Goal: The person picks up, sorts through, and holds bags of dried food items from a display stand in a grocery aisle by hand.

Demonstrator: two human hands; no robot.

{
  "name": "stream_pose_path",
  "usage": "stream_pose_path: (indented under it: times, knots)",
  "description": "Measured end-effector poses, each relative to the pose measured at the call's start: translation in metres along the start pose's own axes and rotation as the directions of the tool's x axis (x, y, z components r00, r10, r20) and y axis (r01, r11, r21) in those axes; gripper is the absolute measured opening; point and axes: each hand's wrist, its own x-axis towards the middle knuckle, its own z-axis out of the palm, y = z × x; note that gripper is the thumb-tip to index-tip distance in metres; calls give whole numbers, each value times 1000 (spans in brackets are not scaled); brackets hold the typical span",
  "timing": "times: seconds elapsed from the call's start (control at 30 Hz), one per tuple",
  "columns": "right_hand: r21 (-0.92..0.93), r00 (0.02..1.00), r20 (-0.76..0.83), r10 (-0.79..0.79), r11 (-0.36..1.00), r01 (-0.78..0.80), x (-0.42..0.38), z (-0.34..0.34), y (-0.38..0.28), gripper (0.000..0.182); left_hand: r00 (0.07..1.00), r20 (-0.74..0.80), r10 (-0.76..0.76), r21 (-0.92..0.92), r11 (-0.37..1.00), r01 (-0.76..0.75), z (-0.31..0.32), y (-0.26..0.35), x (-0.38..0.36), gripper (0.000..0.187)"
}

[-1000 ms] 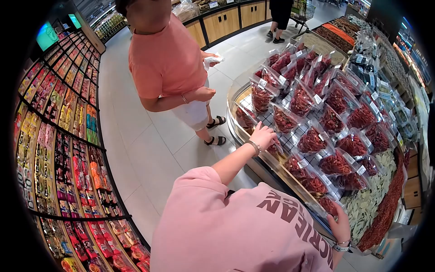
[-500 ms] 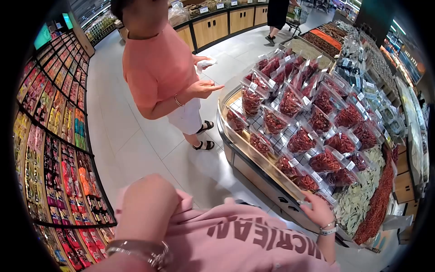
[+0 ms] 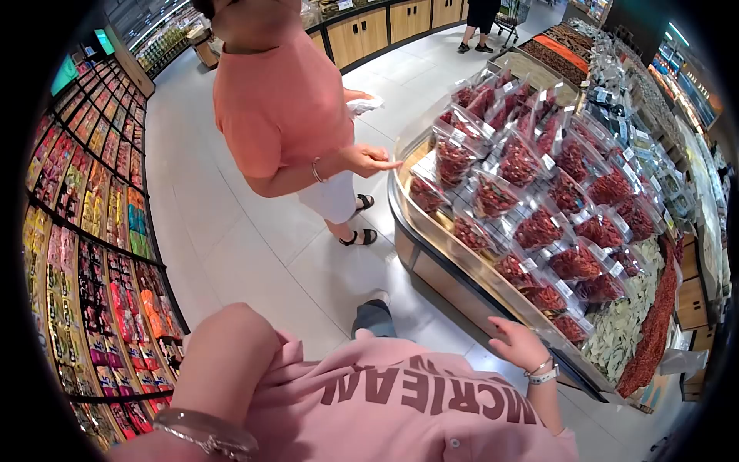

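My right hand [image 3: 517,343], with a watch [image 3: 543,375] and a bracelet at its wrist, hangs beside the front edge of a display stand [image 3: 462,266]. Its fingers are apart and nothing is in them. The hand looks just off the edge, though contact is hard to judge. Clear bags of dried red chilies [image 3: 576,262] stand in rows on the stand, close to that hand. My left arm [image 3: 231,346] is bent, elbow forward, with a bangle [image 3: 204,433] near the bottom edge. My left hand itself is out of view.
A person in a coral shirt [image 3: 285,108] stands at the stand's corner, one hand [image 3: 369,160] reaching toward its rim, the other holding something white [image 3: 366,105]. Packed shelves [image 3: 92,254] line the left. Farther off, another person stands by a shopping cart [image 3: 509,17].
My right hand has come away from the stand's edge. The view has shifted, and my foot now shows on the floor. The distant person's legs have changed position.
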Motion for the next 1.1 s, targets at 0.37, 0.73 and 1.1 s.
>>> stream_pose_path:
  times: [0.37,0.73,1.1]
  knots:
    - [-15,998,53,-42,999,43,201,35,-101,41,927,-348,141,393,920,8,-196,-124,-11,9]
    - [-277,924,-368,101,937,-213,275,84,-65,49,915,-339,217,523,852,-8,-225,-174,-24,10]
    - [-172,946,152,288,950,-261,279,104,-27,51,939,-293,180,521,854,-1,-219,-196,-46,8]
